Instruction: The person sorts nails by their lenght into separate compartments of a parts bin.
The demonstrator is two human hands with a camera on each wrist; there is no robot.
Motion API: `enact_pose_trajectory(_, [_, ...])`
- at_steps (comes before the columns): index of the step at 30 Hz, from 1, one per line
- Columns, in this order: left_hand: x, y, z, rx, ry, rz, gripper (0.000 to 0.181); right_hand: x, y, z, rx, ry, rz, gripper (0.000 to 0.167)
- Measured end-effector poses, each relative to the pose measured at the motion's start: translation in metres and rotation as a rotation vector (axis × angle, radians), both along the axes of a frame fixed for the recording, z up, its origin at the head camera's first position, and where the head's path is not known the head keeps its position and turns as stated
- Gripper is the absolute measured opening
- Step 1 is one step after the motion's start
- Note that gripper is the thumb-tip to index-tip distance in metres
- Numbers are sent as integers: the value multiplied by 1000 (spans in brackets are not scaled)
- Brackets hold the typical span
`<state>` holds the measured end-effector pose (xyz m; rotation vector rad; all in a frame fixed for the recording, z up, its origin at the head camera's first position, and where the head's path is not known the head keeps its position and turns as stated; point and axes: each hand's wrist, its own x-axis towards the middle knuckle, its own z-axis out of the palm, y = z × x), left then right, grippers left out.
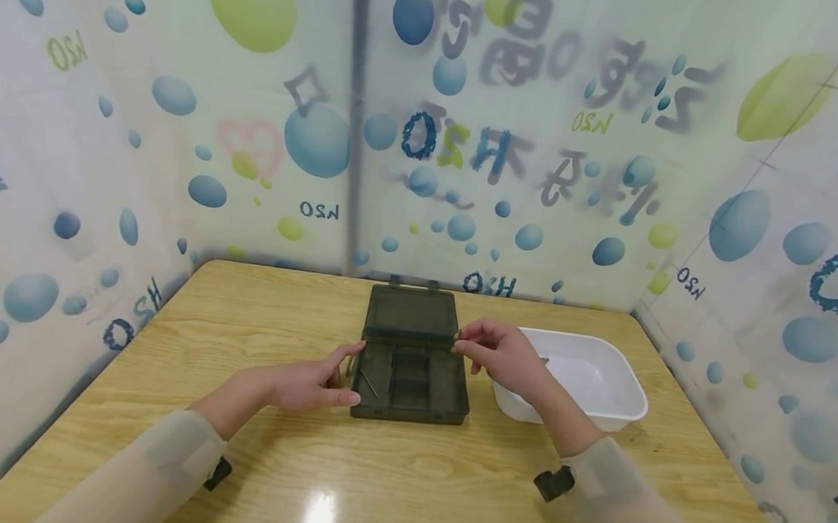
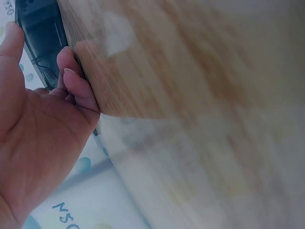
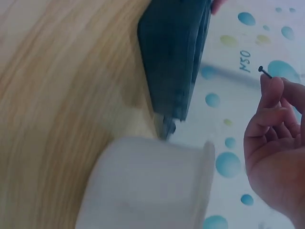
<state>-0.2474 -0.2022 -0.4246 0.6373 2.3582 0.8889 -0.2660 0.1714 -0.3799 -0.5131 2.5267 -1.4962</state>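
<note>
A dark translucent compartment box (image 1: 408,412) lies with its lid (image 1: 412,312) raised at the back. My left hand (image 1: 299,383) holds the box's left side, the thumb on the front corner and the index finger farther back; the other fingers curl against the side in the left wrist view. In the left compartment lies a thin metal screw (image 1: 367,383). Over the box's right edge, near the lid hinge, my right hand (image 1: 495,352) pinches a small dark screw (image 3: 265,72) between thumb and index finger, its head pointing up and away from the fingertips.
A white plastic basin (image 1: 598,377) stands just right of the box, under my right forearm, with a small metal piece (image 1: 544,360) near its left side. The wooden table (image 1: 252,466) meets printed curtains (image 1: 255,126) at the back and sides.
</note>
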Motion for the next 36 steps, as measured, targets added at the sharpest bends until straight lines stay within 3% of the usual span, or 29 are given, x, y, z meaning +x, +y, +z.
enact_pose_trajectory(7, [0, 1, 1, 7, -3, -3, 102, 5, -29, -12, -46, -83, 64, 18])
enact_pose_trajectory(15, [1, 1, 3, 0, -5, 6, 102, 4, -53, -24, -93, -100, 110, 19])
enact_pose_trajectory(21, [1, 1, 3, -4, -8, 12, 102, 3, -68, -32, -49, -98, 108, 23])
enact_pose_trajectory(28, [2, 2, 2, 4, -7, 10, 102, 3, -82, -38, -52, -159, 124, 25])
enact_pose_trajectory(36, [2, 1, 2, 1, -3, 10, 101, 3, -94, -44, -17, -147, 112, 18])
